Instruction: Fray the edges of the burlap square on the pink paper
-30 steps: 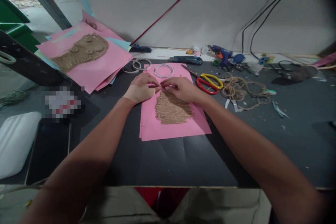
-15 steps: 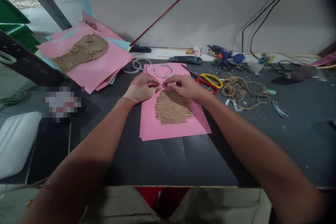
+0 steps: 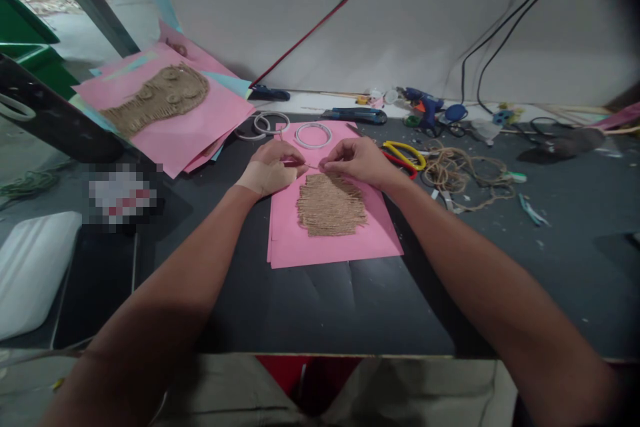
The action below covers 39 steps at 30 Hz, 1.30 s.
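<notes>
Plainly, our fingertips hide most of what we hold: only a short length of thin strand [image 3: 313, 167] shows in the gap between our left hand [image 3: 274, 170] and our right hand [image 3: 356, 161], and both its ends are lost under thumb and finger. Each hand pinches it between thumb and forefinger; how our other fingers are curled beneath, we cannot tell. It looks like twine, though it is too small for us to be sure. The strand lies over the pink sheet [image 3: 295, 255], just beyond the twine panel [image 3: 331, 208], and our right hand covers the panel's far right corner. Our hands and wrists also cover parts of the sheet's two sides, and our right hand hides much of the scissors [image 3: 407, 149], leaving mainly the yellow and red handles in sight. On our left, a block of pixels masks one object [image 3: 120, 195] beyond recognition, and our forearms run out of view at the bottom.

The strand's long axis runs from side to side, nearly level, dipping slightly towards our right hand. The panel's rows lie roughly the same way, with ragged ends facing left and right; which of its sides is longer, we cannot say. The sheet itself stretches lengthwise away from us on the dark table [image 3: 350, 320], with a tape ring [image 3: 313, 146] at its far end.
</notes>
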Motion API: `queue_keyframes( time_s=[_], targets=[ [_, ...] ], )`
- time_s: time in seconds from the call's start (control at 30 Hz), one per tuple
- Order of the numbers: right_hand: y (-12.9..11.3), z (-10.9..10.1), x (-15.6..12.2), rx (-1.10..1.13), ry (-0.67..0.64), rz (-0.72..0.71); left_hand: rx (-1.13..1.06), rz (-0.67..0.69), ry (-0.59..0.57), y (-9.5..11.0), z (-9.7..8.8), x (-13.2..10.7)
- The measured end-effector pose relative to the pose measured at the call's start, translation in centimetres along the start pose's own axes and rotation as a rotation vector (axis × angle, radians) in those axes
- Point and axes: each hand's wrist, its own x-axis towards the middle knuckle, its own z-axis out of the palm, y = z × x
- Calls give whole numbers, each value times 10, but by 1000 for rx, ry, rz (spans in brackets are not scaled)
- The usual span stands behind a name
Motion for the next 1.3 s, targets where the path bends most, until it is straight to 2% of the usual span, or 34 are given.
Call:
queue_keyframes(
  time_s=[0.13, 0.37, 0.43, 0.67, 0.83, 1.03, 1.3],
  targets=[
    [0, 3, 1, -110, 68, -50, 1, 24, 17, -4, 3, 0],
    [0, 10, 1, -451, 66, -137, -8, 19, 8, -2, 1, 0],
    [0, 12, 2, -487, 74, -146, 2, 25, 7, -1, 1, 0],
    [2, 5, 3, -367, 22, -77, 19, 31, 18, -3, 1, 0],
    [4, -9, 4, -299, -66, -133, 0, 14, 18, -5, 1, -1],
    [-1, -14, 2, -379, -144, -155, 2, 34, 25, -8, 4, 0],
    [-1, 0, 1, -369, -28, -101, -27, 39, 40, -5, 4, -1]
  ],
)
